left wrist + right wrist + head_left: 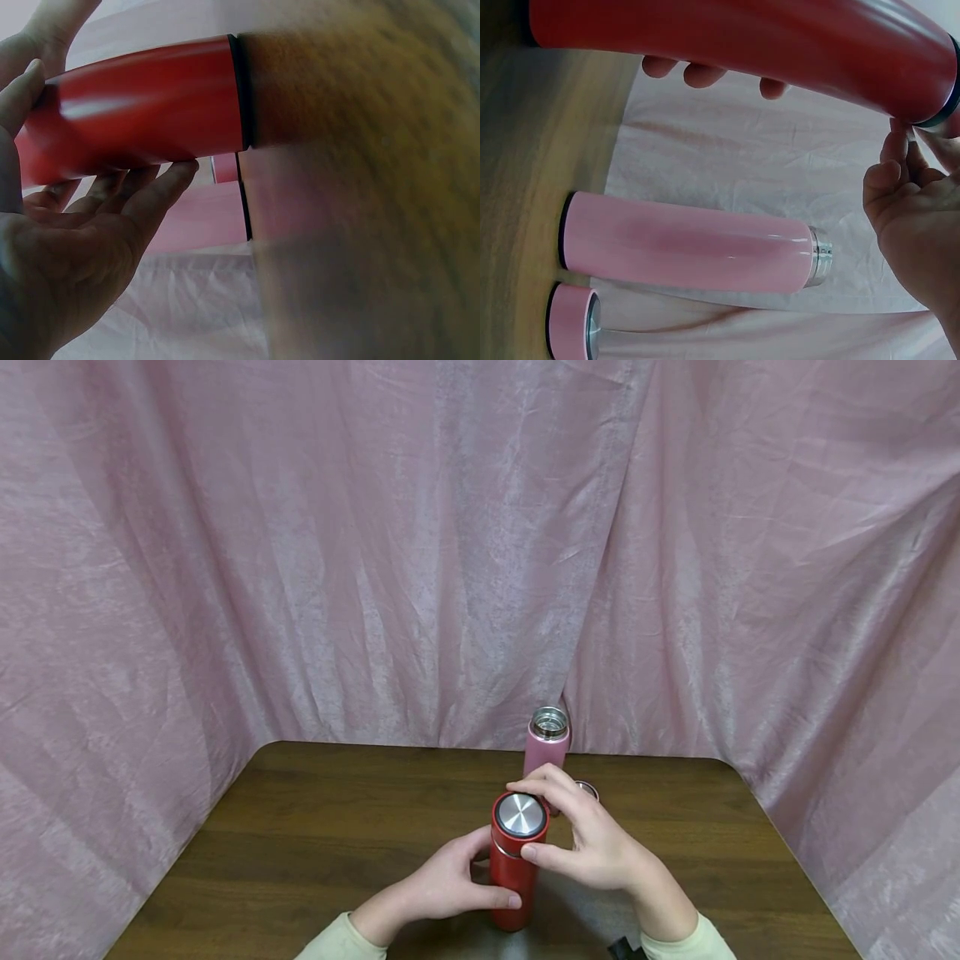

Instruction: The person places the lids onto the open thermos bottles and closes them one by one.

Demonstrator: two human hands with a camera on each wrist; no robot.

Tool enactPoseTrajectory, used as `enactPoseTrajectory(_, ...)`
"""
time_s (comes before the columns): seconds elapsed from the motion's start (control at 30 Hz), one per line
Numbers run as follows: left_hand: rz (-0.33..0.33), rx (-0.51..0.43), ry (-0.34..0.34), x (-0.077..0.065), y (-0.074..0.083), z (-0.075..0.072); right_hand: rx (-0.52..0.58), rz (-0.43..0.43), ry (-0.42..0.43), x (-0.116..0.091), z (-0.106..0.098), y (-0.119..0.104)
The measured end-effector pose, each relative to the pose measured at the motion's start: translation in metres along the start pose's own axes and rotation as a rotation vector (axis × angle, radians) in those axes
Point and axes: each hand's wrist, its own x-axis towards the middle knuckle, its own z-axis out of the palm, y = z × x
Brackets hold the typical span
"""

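Note:
A red thermos bottle (pixel 516 875) stands upright near the front of the table, its lid (pixel 522 815) topped by a brushed silver disc. My left hand (pixel 450 881) grips the body from the left, with the thumb across the front and fingers around the far side. The left wrist view shows the thermos's black base (pixel 241 91) at the table top. At the upper end, my right hand (pixel 596 843) holds the lid between thumb and fingers. A silver band shows just below the lid.
Behind the red thermos stands a pink thermos bottle (pixel 690 244), uncapped, its metal neck (pixel 822 257) bare. Its pink lid (pixel 568 322) rests on the wooden table (pixel 337 827) beside it. A pink curtain (pixel 375 568) hangs around the table's back and sides.

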Motion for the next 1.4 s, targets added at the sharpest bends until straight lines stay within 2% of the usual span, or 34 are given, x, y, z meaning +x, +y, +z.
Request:
enactPoseTrajectory(0.3, -0.005, -0.005, -0.001, 0.0003, -0.0011, -0.0002, -0.043, 0.044, 0.045, 0.0008, -0.0002, 0.0036)
enactPoseTrajectory(0.57, -0.009, -0.002, 0.002, -0.0003, -0.0012, -0.0003, -0.026, 0.119, 0.026, 0.0000, 0.0012, 0.0046)
enactPoseTrajectory(0.77, -0.011, -0.006, 0.000, -0.0003, -0.0016, -0.0001, -0.008, 0.069, -0.028, -0.0013, 0.0003, 0.0041)
enactPoseTrajectory(1.03, -0.009, -0.014, -0.004, 0.0000, -0.0021, 0.0002, 0.037, 0.006, -0.046, -0.0013, 0.0014, 0.0018)
enactPoseTrajectory(1.4, -0.001, 0.009, 0.004, 0.0003, -0.0022, 0.0001, 0.039, 0.103, 0.007, 0.0008, 0.0028, 0.0014)
